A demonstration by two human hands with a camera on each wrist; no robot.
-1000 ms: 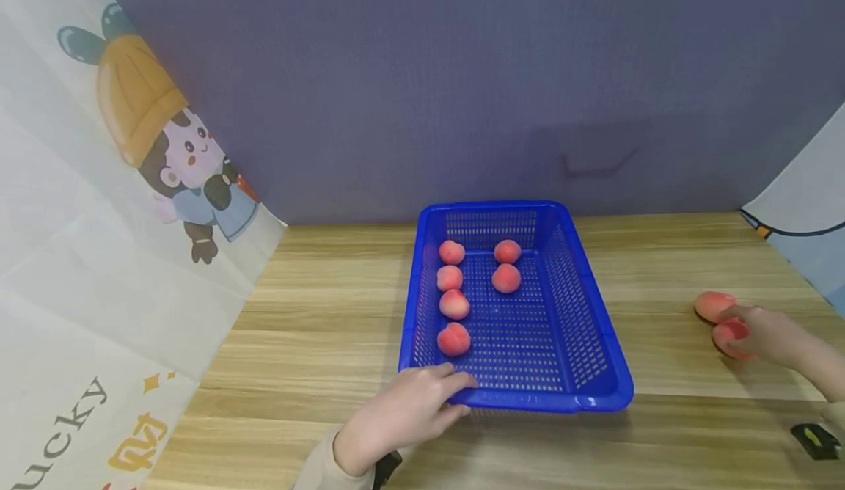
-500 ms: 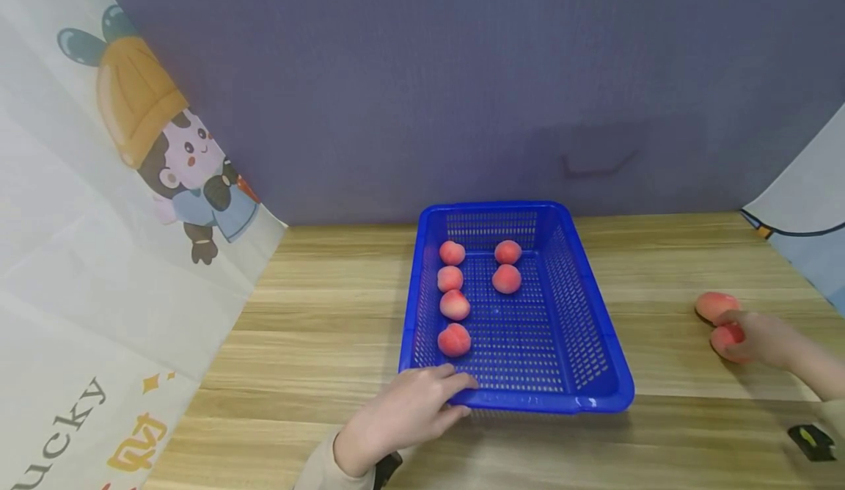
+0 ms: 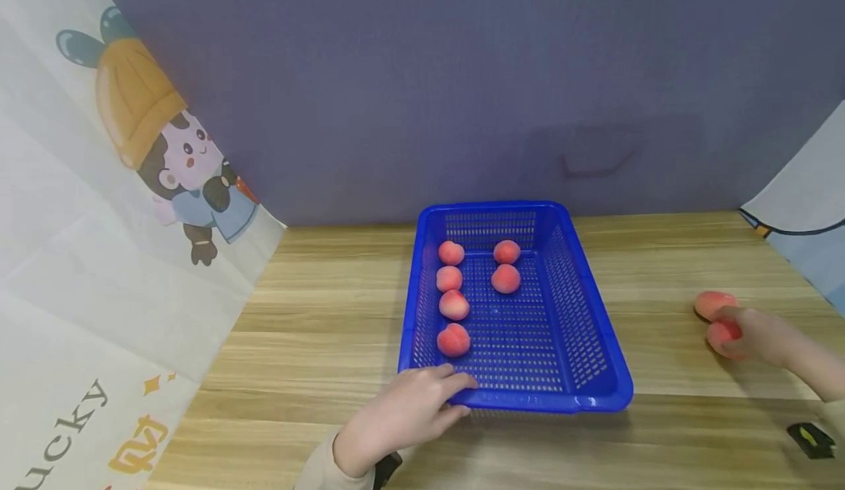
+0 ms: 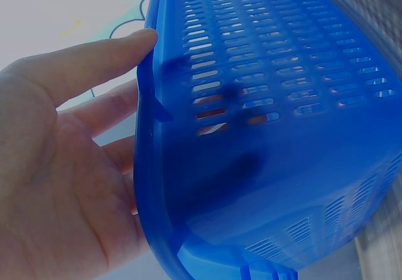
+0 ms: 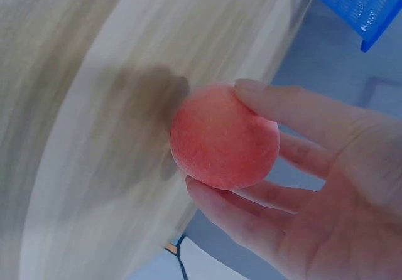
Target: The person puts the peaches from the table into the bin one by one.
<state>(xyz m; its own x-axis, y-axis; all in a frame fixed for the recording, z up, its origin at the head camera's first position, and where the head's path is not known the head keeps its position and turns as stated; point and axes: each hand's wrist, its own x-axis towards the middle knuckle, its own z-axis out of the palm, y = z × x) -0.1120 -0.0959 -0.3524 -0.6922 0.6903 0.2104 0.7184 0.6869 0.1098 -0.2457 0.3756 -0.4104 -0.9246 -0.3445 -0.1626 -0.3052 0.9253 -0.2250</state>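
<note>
My left hand [image 3: 411, 411] holds the near rim of a blue slotted plastic basket [image 3: 528, 400]. In the left wrist view the thumb lies on one side of the rim, and the fingers reach past its other side. At the right, my right hand [image 3: 766, 336] pinches a pink-red peach [image 5: 223, 139] between thumb and fingertips, close to the tabletop. Just behind it on the wood lies another peach [image 3: 713, 304]. Inside the basket, several peaches, one of them nearest me [image 3: 453, 340], form a column along the left wall. Two more, including a peach [image 3: 505, 279], sit farther right.
The wood-grain table [image 3: 317, 328] meets a grey-blue panel [image 3: 396, 94] behind the basket. A white sheet with a cartoon figure [image 3: 191, 152] hangs at the left. A black cable [image 3: 805, 233] runs at the far right.
My right hand has shifted slightly left with the peach, whose visible side has changed a little. The left hand and basket keep their places.
</note>
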